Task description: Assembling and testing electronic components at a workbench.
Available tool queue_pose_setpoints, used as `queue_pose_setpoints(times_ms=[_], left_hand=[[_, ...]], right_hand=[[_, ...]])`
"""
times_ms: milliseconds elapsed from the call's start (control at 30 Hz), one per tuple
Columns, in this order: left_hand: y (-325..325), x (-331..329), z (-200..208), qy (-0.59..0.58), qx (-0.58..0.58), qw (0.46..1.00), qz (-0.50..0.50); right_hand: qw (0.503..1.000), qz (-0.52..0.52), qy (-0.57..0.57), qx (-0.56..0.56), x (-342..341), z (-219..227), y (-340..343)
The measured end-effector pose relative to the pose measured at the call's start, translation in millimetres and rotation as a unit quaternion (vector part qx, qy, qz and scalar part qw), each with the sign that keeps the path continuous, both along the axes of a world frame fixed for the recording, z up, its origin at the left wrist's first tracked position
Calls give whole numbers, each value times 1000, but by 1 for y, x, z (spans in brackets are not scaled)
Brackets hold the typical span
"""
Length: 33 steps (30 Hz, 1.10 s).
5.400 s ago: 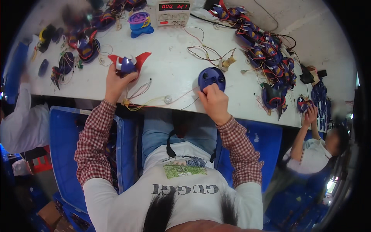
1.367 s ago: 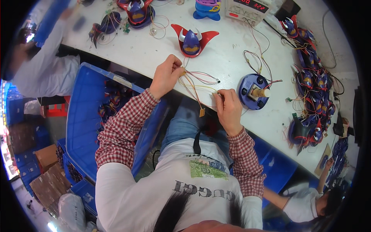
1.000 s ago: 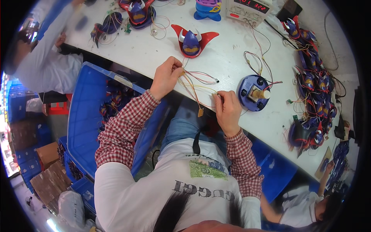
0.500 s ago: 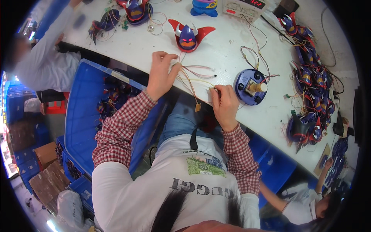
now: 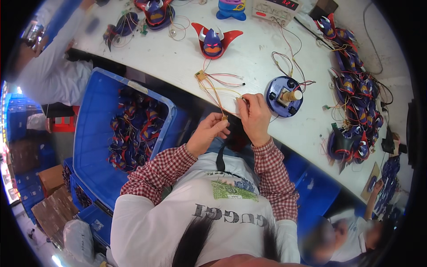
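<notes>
Just off the table's front edge, my left hand point(image 5: 208, 134) is closed, pinching a small tan circuit board point(image 5: 224, 118) that hangs on wires. My right hand point(image 5: 255, 116) is closed at the edge, thumb and fingertips on the end of a thin yellow wire point(image 5: 229, 91). Another small tan board point(image 5: 201, 75) lies on the table, with several wires running from it. Behind it sits a purple toy head point(image 5: 212, 44) with white horns, a red winged collar and glowing pink eyes. Right of my right hand rests a round blue-purple base point(image 5: 276, 106) with a tan cylinder on it.
A power supply point(image 5: 272, 15) with leads stands at the back of the white table point(image 5: 249, 49). Finished-looking toy heads point(image 5: 362, 98) pile up along the right. A blue bin point(image 5: 95, 133) holding more heads is at my left. Other people work at left and lower right.
My left hand has come down from the wires near the toy head to the hanging board and pinches it. My right hand stays by the yellow wire, shifted slightly.
</notes>
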<state>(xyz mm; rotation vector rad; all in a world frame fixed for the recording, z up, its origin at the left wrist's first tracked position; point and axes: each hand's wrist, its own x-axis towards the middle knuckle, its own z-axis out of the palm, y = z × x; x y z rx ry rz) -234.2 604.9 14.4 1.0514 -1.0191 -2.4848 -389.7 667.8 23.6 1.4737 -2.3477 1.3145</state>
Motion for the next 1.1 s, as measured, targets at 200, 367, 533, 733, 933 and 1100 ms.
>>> queue_pose_setpoints(times_ms=[200,367,533,733,933,1100], left_hand=[[-7,13,4,-64,-168,983,-26],[-20,26,20,-89,-254,963,-27],[-23,19,41,-29,-160,986,-43],[-25,-8,51,17,-91,995,-35],[-24,-24,47,24,-71,997,-15],[-23,-30,42,29,-72,997,-19]], right_hand=[[1000,-5,8,0,1,1,-1],[1000,-6,9,11,0,6,-2],[999,-5,-22,37,-1,10,-3],[999,19,-44,2,-7,21,0],[986,35,-164,-16,-4,40,17],[998,48,51,-10,-5,50,22]])
